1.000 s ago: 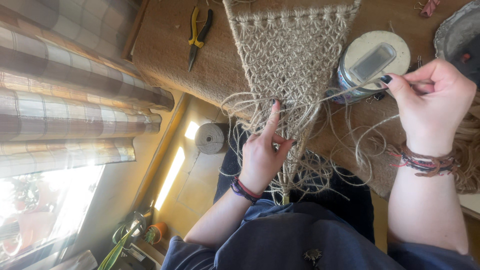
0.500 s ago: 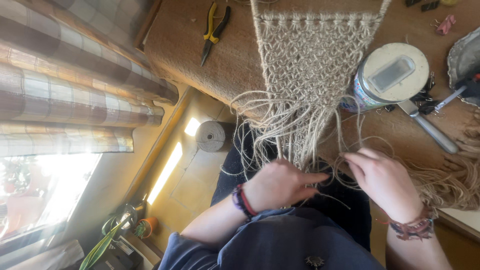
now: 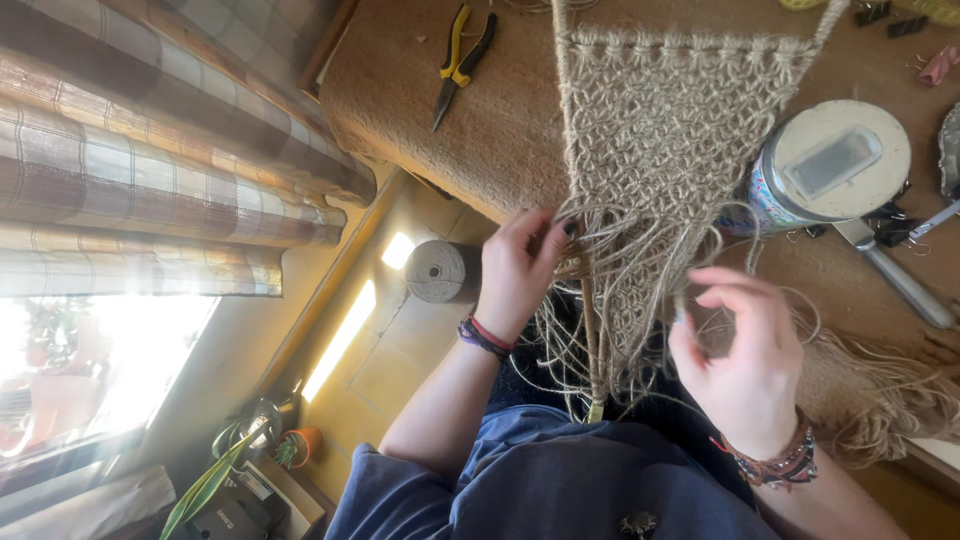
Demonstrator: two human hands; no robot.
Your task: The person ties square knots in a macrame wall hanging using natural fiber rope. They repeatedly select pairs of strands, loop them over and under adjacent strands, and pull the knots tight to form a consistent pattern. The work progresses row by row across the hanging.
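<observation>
Meanwhile the left hand (image 3: 518, 268) pinched loose strands of the knotted jute panel (image 3: 665, 160) at the worktop (image 3: 480, 130) edge — the right hand (image 3: 745, 365) hovered half-curled, holding nothing I could see.

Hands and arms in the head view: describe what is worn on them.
The left hand has a dark-painted nail and purple and red bands at the wrist. The right hand wears a stack of beaded bracelets in mixed dark and reddish colours. Both forearms are bare; blue sleeves end near the elbows.
</observation>
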